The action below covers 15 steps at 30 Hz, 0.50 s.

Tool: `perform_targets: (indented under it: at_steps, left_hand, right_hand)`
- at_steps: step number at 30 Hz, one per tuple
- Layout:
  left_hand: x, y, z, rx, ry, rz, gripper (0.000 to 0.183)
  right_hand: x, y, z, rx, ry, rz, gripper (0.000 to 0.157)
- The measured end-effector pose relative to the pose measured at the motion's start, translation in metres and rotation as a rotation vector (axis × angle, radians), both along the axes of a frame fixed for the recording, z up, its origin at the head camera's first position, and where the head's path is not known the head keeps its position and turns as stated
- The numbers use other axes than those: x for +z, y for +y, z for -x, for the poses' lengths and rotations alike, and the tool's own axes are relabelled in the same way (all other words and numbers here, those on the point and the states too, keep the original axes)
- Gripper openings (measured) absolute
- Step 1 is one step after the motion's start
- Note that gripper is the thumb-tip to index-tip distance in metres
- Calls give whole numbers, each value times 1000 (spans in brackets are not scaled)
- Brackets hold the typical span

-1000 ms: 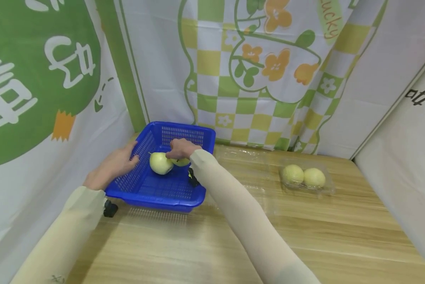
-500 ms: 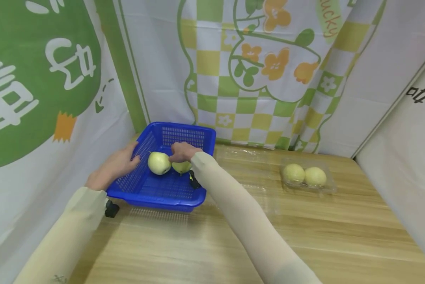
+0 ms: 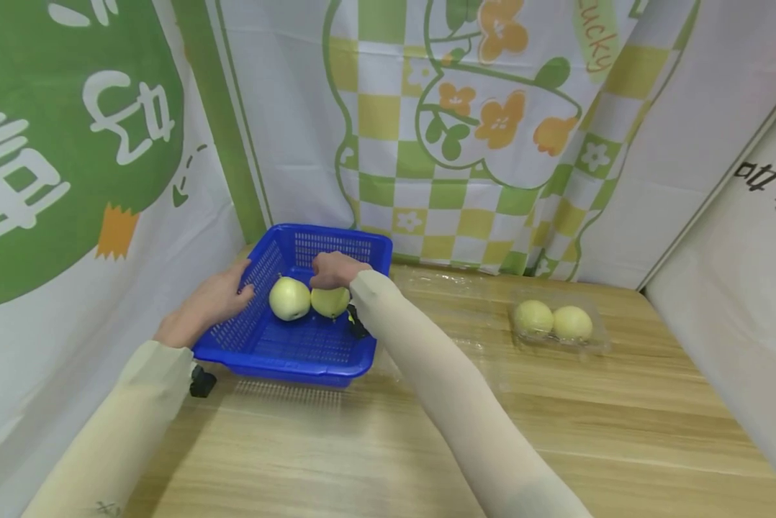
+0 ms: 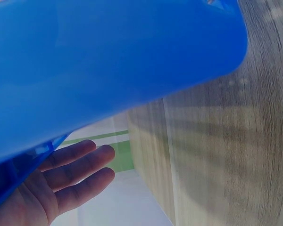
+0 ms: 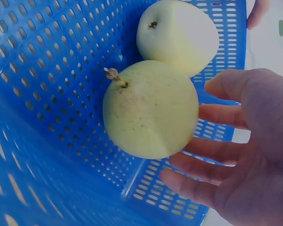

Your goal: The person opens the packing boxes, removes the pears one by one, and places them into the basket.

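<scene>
A blue plastic basket [image 3: 284, 370] with slotted walls stands at the back left of the table. In it, two pale yellow-green pears lie side by side: a left pear [image 3: 290, 298] and a right pear [image 3: 330, 302]. My left hand [image 3: 209, 302] holds the basket's left rim, thumb on the inside and fingers outside; the left wrist view shows those fingers [image 4: 78, 172] nearly straight. Over the basket, my right hand [image 3: 337, 270] is at the right pear. In the right wrist view its fingers [image 5: 203, 172] are spread beside the nearer pear [image 5: 148, 110], not wrapped round it.
To the right, a clear plastic box [image 3: 595, 338] contains two more pears [image 3: 553, 321] on the wooden table [image 3: 427, 446]. Another transparent plastic box [image 3: 472, 345] lies between it and the basket. A patterned curtain [image 3: 440, 216] hangs behind; white walls flank both sides.
The right pear, mostly covered by my right hand a second ago, now shows more below it. The left pear has shifted slightly left. My left hand stays on the rim.
</scene>
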State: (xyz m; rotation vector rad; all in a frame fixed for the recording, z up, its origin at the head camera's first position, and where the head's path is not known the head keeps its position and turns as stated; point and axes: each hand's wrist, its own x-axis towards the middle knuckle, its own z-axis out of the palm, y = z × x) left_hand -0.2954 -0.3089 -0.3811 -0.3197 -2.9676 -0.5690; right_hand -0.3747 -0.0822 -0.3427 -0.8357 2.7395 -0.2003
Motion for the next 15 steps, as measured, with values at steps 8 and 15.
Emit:
perform_targets:
  at_steps: [8, 15]
  left_hand:
    - [2, 1, -1, 3, -12, 7, 60]
    - [3, 2, -3, 15, -31, 4, 61]
  right_hand:
    - [9, 2, -1, 20, -21, -15, 14]
    - [18, 1, 2, 31, -25, -27, 27]
